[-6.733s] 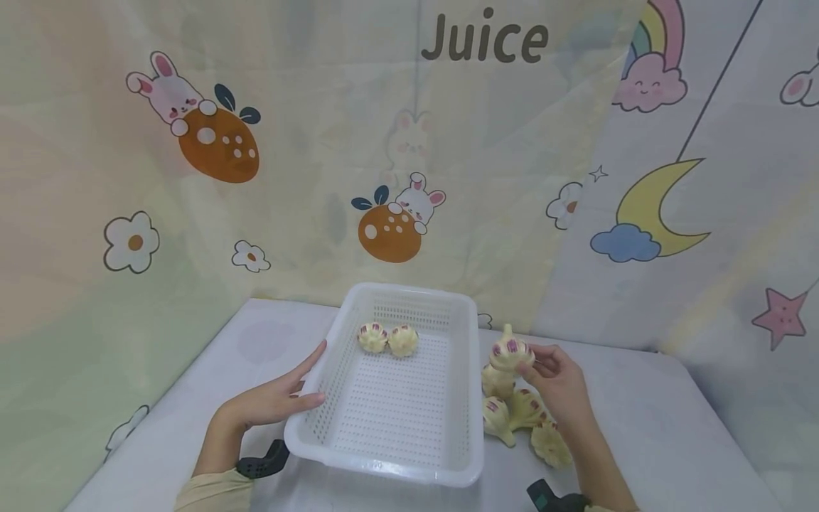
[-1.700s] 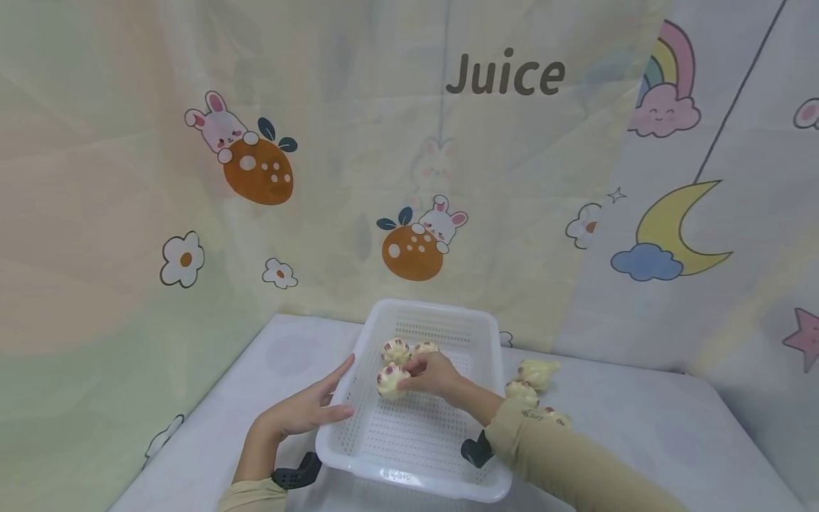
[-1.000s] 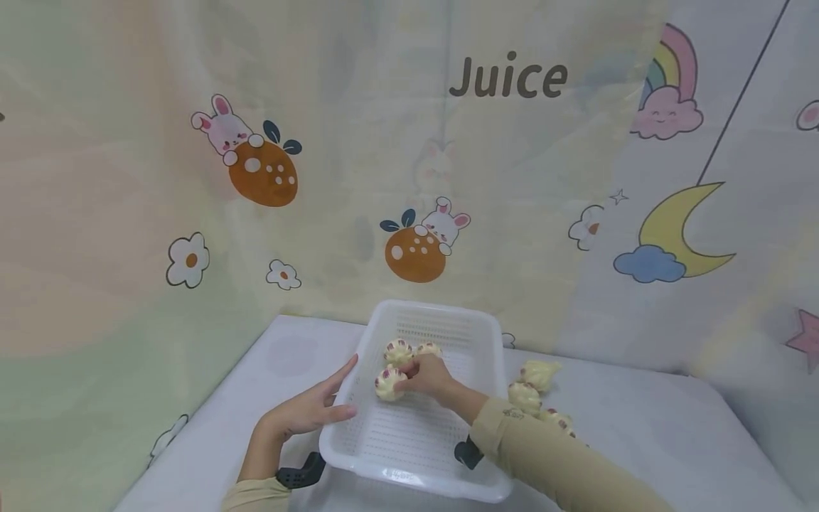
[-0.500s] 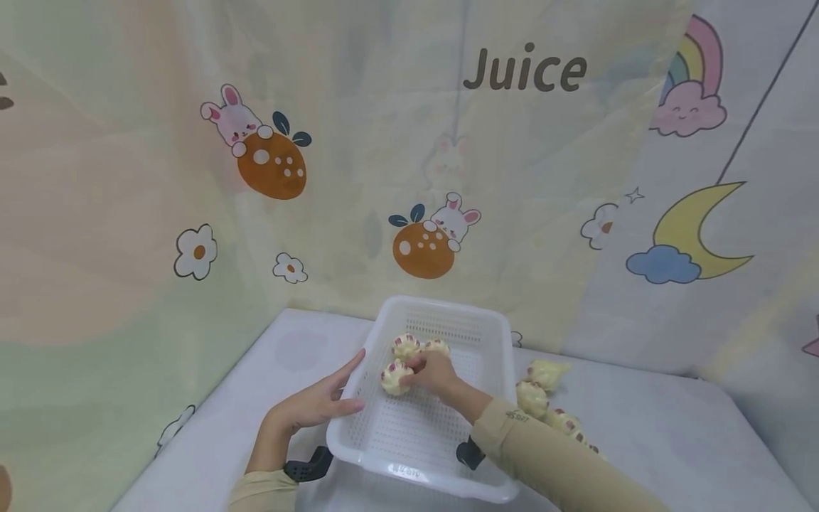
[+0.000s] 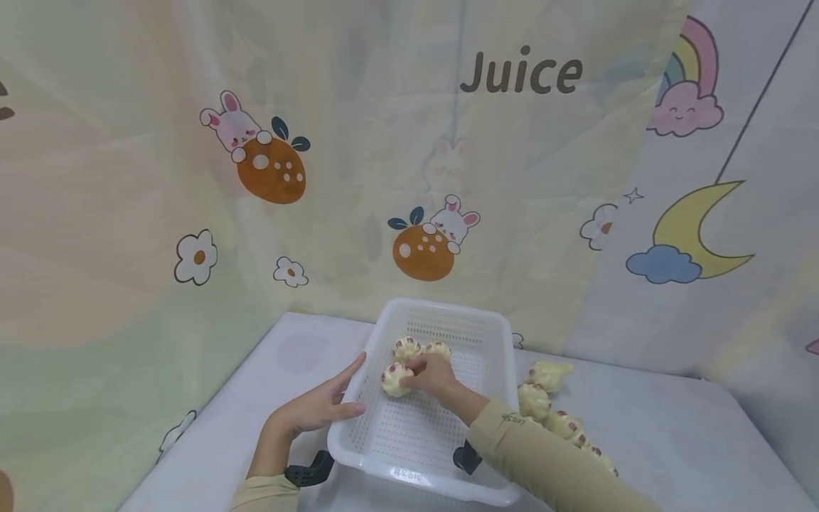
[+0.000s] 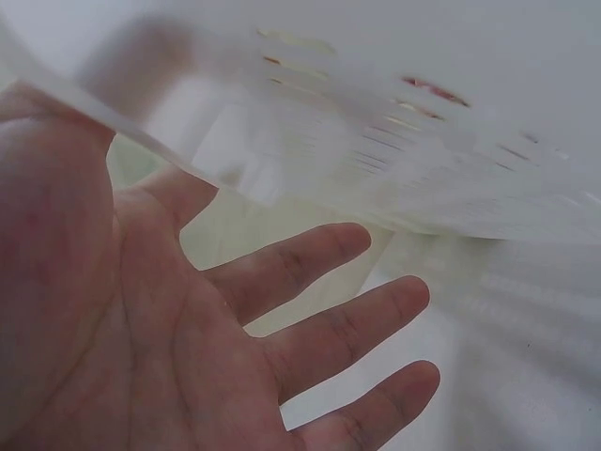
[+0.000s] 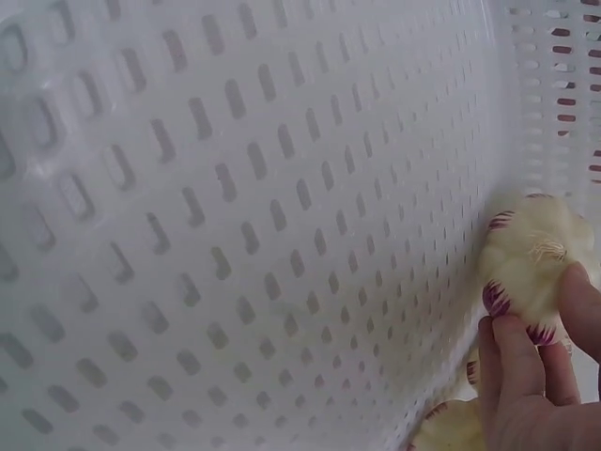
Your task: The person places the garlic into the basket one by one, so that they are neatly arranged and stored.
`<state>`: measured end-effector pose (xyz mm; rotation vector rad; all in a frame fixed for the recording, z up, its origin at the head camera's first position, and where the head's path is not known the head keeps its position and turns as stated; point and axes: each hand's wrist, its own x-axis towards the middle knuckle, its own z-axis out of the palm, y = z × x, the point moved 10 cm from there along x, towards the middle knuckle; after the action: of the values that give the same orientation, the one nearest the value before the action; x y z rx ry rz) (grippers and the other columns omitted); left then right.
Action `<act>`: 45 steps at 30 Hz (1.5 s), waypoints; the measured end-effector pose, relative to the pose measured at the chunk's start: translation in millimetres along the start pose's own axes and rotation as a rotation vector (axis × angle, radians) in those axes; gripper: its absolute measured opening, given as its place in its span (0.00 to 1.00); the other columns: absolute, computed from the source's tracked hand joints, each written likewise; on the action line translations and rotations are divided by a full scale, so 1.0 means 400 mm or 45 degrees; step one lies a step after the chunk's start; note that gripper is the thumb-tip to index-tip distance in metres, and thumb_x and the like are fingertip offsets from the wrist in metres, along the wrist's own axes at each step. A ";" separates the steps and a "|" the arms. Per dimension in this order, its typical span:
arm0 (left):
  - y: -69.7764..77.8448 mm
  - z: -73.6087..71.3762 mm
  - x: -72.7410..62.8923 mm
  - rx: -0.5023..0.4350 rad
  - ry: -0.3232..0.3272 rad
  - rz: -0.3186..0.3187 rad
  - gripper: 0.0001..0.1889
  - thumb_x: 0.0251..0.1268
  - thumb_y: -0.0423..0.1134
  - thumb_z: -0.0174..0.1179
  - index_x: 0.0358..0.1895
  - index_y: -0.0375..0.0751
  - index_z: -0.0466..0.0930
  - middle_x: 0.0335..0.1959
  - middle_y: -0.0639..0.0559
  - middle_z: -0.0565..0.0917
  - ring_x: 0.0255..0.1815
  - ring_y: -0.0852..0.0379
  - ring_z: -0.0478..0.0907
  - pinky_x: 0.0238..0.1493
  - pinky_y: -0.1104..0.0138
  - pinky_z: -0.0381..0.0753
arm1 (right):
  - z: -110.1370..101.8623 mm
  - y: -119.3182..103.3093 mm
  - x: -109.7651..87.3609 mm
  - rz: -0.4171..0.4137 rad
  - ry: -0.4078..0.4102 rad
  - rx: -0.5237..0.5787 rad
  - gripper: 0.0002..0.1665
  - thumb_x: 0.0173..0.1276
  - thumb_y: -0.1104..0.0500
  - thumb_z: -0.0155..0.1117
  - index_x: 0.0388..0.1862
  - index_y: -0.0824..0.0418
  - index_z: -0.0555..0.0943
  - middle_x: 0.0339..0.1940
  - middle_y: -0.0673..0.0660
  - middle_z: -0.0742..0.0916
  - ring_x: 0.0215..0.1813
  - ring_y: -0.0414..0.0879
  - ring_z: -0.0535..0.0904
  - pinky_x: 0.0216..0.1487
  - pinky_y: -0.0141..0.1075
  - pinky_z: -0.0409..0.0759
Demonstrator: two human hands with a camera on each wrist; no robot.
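Observation:
In the head view, my right hand (image 5: 435,375) reaches into a white perforated plastic basket (image 5: 422,478). Its thumb and fingers pinch a garlic bulb (image 5: 397,380), cream with purple streaks. The right wrist view shows this garlic bulb (image 7: 533,254) with the root side toward the camera, near the basket wall. Two other bulbs lie beside it, one garlic bulb (image 5: 407,347) behind and another garlic bulb (image 5: 439,348) partly hidden by my hand. My left hand (image 5: 320,404) touches the basket's left side; its fingers (image 6: 338,338) are straight and spread in the left wrist view.
Right of the basket, several garlic bulbs (image 5: 534,400) lie on the white table (image 5: 672,427), partly hidden by my right sleeve (image 5: 550,455). A printed cloth backdrop (image 5: 345,142) rises behind the table.
Since the oldest frame, my right hand has carried a garlic bulb from the pile on the right into the basket. Over the last second both hands stay nearly still; the head view shifts slightly.

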<state>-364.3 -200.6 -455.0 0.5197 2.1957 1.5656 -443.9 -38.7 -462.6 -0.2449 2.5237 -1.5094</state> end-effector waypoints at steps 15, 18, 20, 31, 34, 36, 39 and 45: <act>-0.023 0.024 0.004 -0.014 -0.027 0.007 0.50 0.61 0.52 0.62 0.76 0.63 0.34 0.77 0.41 0.49 0.69 0.36 0.64 0.54 0.53 0.78 | 0.002 0.047 -0.020 0.122 -0.061 0.013 0.23 0.56 0.60 0.72 0.49 0.69 0.81 0.36 0.58 0.85 0.35 0.44 0.79 0.43 0.38 0.81; -0.023 0.019 0.001 0.008 -0.015 0.003 0.49 0.61 0.52 0.62 0.76 0.64 0.34 0.77 0.42 0.49 0.70 0.35 0.63 0.55 0.53 0.78 | 0.008 0.048 -0.019 0.119 -0.089 0.061 0.22 0.57 0.61 0.71 0.48 0.71 0.80 0.39 0.60 0.85 0.37 0.44 0.80 0.46 0.40 0.81; -0.020 0.014 -0.002 0.029 -0.004 0.008 0.49 0.62 0.51 0.62 0.76 0.63 0.34 0.77 0.41 0.49 0.70 0.34 0.62 0.56 0.53 0.77 | 0.009 0.046 -0.020 0.126 -0.102 0.060 0.20 0.58 0.60 0.71 0.46 0.70 0.82 0.40 0.60 0.86 0.39 0.43 0.81 0.46 0.39 0.81; 0.003 0.026 0.003 0.056 -0.018 0.031 0.48 0.65 0.48 0.59 0.77 0.57 0.32 0.77 0.39 0.47 0.71 0.33 0.60 0.58 0.52 0.75 | -0.024 0.024 -0.031 0.146 -0.066 -0.117 0.21 0.58 0.53 0.71 0.44 0.68 0.84 0.44 0.61 0.87 0.48 0.52 0.82 0.52 0.43 0.79; -0.004 0.022 0.002 0.069 -0.001 0.006 0.48 0.64 0.48 0.60 0.77 0.58 0.33 0.77 0.40 0.46 0.71 0.33 0.59 0.58 0.52 0.74 | -0.041 0.016 -0.034 0.156 -0.041 -0.171 0.24 0.59 0.50 0.70 0.47 0.67 0.83 0.48 0.63 0.85 0.52 0.56 0.80 0.53 0.46 0.77; -0.011 0.015 0.001 0.089 0.014 -0.006 0.48 0.63 0.48 0.60 0.77 0.60 0.33 0.78 0.41 0.46 0.72 0.34 0.58 0.58 0.52 0.74 | -0.056 0.006 -0.038 0.158 -0.027 -0.206 0.26 0.59 0.48 0.70 0.48 0.67 0.83 0.51 0.63 0.84 0.54 0.58 0.79 0.54 0.47 0.77; -0.016 0.005 0.000 0.089 0.014 -0.002 0.47 0.64 0.47 0.60 0.76 0.62 0.33 0.78 0.43 0.45 0.72 0.34 0.58 0.58 0.53 0.74 | -0.084 0.008 -0.043 0.197 -0.016 -0.248 0.27 0.59 0.46 0.69 0.49 0.64 0.83 0.53 0.62 0.83 0.56 0.59 0.78 0.55 0.49 0.76; -0.017 -0.010 -0.001 0.076 -0.001 0.019 0.46 0.66 0.42 0.58 0.76 0.63 0.33 0.77 0.41 0.47 0.70 0.35 0.61 0.58 0.54 0.75 | -0.157 0.000 -0.082 0.194 -0.041 -0.231 0.28 0.61 0.42 0.66 0.54 0.58 0.81 0.53 0.57 0.83 0.55 0.54 0.79 0.55 0.50 0.77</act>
<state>-366.3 -206.1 -460.2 0.5557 2.2485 1.5108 -427.4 22.5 -430.9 -0.0988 2.5902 -1.2138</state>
